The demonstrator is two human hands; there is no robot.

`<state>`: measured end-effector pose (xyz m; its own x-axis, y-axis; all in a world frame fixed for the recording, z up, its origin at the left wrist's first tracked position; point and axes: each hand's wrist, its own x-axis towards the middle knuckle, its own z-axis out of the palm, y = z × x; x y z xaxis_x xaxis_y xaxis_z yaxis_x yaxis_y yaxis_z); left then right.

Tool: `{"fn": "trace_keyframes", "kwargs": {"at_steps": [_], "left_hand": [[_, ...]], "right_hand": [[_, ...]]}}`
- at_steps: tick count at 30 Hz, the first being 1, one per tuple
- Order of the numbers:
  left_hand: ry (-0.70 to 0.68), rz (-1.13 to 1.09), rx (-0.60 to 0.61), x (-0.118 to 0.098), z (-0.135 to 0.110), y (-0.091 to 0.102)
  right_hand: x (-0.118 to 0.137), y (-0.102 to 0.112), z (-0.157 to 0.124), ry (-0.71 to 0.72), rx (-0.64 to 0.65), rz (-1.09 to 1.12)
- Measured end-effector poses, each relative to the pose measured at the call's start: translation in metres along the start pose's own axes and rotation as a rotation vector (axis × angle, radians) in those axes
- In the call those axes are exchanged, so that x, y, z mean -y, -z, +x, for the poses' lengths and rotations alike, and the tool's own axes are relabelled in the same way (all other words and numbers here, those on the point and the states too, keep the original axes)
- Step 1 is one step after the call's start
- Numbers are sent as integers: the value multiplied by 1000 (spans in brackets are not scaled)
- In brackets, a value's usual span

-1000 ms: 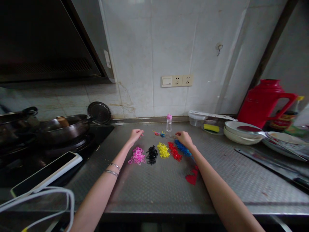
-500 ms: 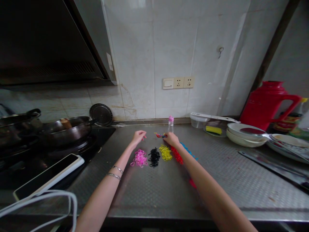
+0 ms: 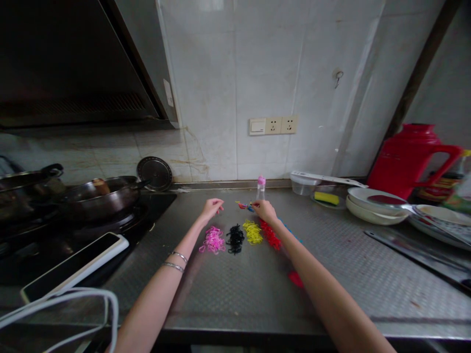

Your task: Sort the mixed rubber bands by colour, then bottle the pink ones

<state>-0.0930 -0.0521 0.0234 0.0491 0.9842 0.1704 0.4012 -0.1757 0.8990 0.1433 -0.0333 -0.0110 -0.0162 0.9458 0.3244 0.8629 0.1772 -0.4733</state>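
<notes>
My right hand (image 3: 265, 211) pinches a small, dark rubber band at the right edge of a small mixed-colour heap of bands (image 3: 244, 206). My left hand (image 3: 212, 208) hovers to the left of that heap, fingers loosely bent and apart, and nothing shows in it. Nearer to me, sorted bands lie in a row: a pink pile (image 3: 214, 239), a black pile (image 3: 235, 239), a yellow pile (image 3: 252, 232) and a red pile (image 3: 270, 235). A blue pile (image 3: 288, 225) is mostly hidden behind my right forearm. Just behind my right hand stands a clear bottle with a pink cap (image 3: 261, 182).
Left, a phone-like device (image 3: 71, 267) with a white cable lies by the stove, where pans (image 3: 105, 198) stand. Right are a plastic tub (image 3: 305, 185), a yellow sponge (image 3: 327, 198), stacked bowls (image 3: 375, 211), a knife (image 3: 408, 255) and a red thermos (image 3: 406, 162). A red object (image 3: 295, 279) lies by my right forearm.
My right hand has drawn slightly right from the mixed heap, uncovering more of it, and a dark band now shows at the fingertips. My left hand stays almost still.
</notes>
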Motion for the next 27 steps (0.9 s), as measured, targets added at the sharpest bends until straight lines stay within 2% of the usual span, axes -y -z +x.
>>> {"fn": "trace_keyframes", "kwargs": {"at_steps": [4, 9, 14, 17, 20, 24, 27], "left_hand": [[-2, 11, -3, 2, 0, 0], [-33, 10, 6, 5, 2, -2], [-22, 18, 16, 5, 2, -2], [-17, 14, 26, 6, 2, -3], [-25, 22, 37, 6, 2, -8], [-74, 80, 60, 7, 5, -21], [-167, 163, 98, 9, 13, -36]], "right_hand": [[8, 8, -8, 115, 7, 118], [31, 8, -33, 449, 160, 217], [51, 5, -58, 593, 277, 156], [56, 11, -65, 574, 247, 87], [51, 27, -65, 475, 169, 0], [30, 55, -61, 327, 59, -196], [10, 71, -57, 235, -30, -281]]}}
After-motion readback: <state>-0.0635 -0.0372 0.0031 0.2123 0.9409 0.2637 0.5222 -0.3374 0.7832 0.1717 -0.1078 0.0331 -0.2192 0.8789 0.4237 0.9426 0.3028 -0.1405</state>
